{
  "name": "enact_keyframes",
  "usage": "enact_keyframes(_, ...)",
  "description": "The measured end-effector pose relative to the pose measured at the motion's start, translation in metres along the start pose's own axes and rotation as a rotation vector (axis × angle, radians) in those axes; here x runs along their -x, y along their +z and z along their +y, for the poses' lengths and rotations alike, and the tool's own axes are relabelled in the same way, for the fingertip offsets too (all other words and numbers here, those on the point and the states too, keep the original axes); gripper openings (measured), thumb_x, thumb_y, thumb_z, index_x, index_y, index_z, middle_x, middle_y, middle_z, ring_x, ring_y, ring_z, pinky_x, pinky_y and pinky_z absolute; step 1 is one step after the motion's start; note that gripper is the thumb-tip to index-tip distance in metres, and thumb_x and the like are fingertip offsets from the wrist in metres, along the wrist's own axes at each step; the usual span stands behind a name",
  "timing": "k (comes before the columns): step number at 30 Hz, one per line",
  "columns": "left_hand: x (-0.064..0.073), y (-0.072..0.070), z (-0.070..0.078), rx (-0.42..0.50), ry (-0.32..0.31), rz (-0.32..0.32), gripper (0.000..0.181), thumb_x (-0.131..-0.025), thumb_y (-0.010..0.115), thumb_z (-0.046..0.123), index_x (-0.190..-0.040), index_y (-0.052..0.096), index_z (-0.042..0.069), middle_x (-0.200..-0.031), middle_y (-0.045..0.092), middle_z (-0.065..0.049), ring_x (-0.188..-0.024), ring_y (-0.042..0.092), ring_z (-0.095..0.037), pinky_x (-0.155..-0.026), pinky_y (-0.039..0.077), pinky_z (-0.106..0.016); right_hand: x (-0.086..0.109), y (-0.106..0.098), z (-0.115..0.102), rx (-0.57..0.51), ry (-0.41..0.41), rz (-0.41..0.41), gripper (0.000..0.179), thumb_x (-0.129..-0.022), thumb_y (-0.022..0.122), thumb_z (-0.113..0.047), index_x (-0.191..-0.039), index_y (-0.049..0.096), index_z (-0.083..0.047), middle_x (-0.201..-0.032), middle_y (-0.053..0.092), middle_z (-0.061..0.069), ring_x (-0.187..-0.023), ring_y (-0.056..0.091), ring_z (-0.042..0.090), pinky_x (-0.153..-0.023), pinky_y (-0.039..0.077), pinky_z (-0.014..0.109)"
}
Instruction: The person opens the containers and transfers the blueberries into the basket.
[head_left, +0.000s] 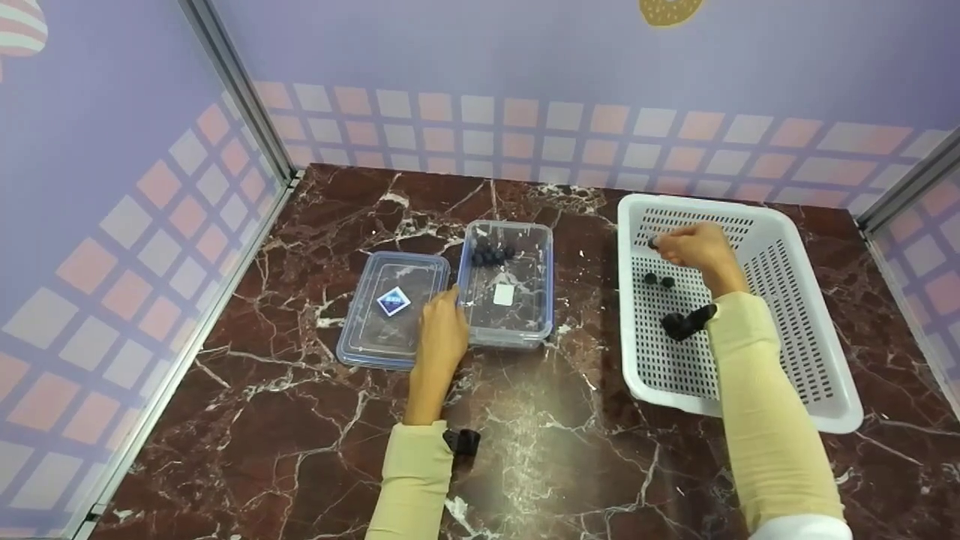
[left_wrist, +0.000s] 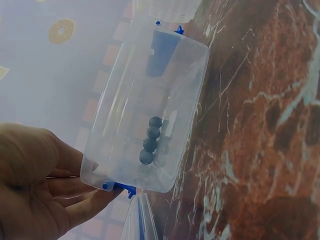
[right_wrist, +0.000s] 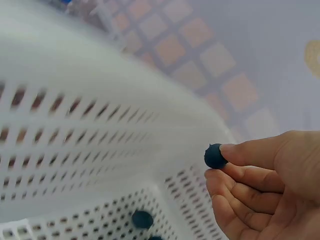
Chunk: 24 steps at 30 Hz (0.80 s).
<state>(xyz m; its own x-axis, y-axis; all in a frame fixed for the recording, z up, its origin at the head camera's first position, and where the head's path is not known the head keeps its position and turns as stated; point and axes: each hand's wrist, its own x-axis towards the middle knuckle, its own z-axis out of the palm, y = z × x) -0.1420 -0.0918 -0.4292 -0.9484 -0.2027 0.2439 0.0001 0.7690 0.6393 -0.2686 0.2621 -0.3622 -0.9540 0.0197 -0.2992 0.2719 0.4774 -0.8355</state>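
Observation:
My left hand [head_left: 442, 330] holds the near-left side wall of a clear plastic food container [head_left: 525, 315], by its blue clip [left_wrist: 125, 188] in the left wrist view. Several blueberries [head_left: 491, 256] lie bunched at the container's far end. Over the far part of a white perforated basket [head_left: 628, 352], my right hand [head_left: 697, 251] pinches one blueberry [right_wrist: 214, 156] between thumb and fingers. Two more blueberries [head_left: 659, 280] rest on the basket floor below that hand; the right wrist view shows one blueberry [right_wrist: 142, 219] and part of another.
A clear lid [head_left: 367, 322] with blue edging and a diamond label lies left of the container, partly under the left hand. Dark red marbled tabletop [head_left: 585, 465] surrounds everything. Printed walls [head_left: 495, 52] stand behind and at both sides.

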Motion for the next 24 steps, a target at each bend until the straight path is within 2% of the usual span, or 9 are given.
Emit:
enact_keyframes(3,0.000,0.000,0.000,0.010,-0.004,-0.004,0.035,-0.088,0.057,-0.001,-0.122,0.060,-0.006,-0.119,0.064,-0.023,-0.111,0.060,-0.040,-0.096,0.048,-0.048,-0.001,-0.002,0.008,0.010,0.026,-0.032,0.039,-0.089,0.064,-0.014,-0.120,0.058,0.008,-0.074,0.066,-0.008,-0.064,0.057,0.002,-0.067,0.053,0.016)
enact_keyframes(7,0.000,-0.001,0.000,0.013,-0.011,-0.012,0.036,-0.088,0.057,-0.001,-0.124,0.059,-0.006,-0.120,0.063,-0.023,-0.112,0.060,-0.040,-0.097,0.048,-0.048,-0.002,-0.003,0.016,0.054,0.057,-0.081,0.026,-0.088,0.066,-0.012,-0.106,0.065,0.006,-0.069,0.065,-0.007,-0.064,0.059,0.004,-0.069,0.054,0.019)
enact_keyframes(13,0.000,-0.002,0.000,0.009,-0.018,-0.013,0.037,-0.088,0.056,-0.001,-0.125,0.059,-0.005,-0.120,0.063,-0.023,-0.111,0.060,-0.040,-0.096,0.049,-0.047,-0.006,-0.004,0.028,0.179,0.128,-0.201,0.013,-0.084,0.068,-0.008,-0.089,0.067,0.004,-0.067,0.065,-0.003,-0.065,0.062,0.008,-0.073,0.057,0.026)
enact_keyframes(16,0.000,-0.001,0.001,0.018,-0.017,-0.011,0.037,-0.088,0.056,-0.002,-0.125,0.059,-0.005,-0.120,0.063,-0.023,-0.111,0.060,-0.040,-0.095,0.049,-0.047,-0.007,-0.004,0.033,0.207,0.166,-0.251,0.012,-0.086,0.067,-0.009,-0.089,0.063,0.002,-0.068,0.064,-0.003,-0.065,0.062,0.009,-0.073,0.057,0.026)
enact_keyframes(24,0.000,0.000,0.000,0.021,-0.003,0.012,0.035,-0.088,0.056,-0.003,-0.123,0.060,-0.006,-0.118,0.064,-0.023,-0.110,0.061,-0.040,-0.094,0.050,-0.047,-0.010,-0.002,0.041,0.220,0.208,-0.278,0.021,-0.086,0.066,-0.008,-0.098,0.060,0.008,-0.069,0.065,0.000,-0.062,0.063,0.009,-0.068,0.057,0.025)
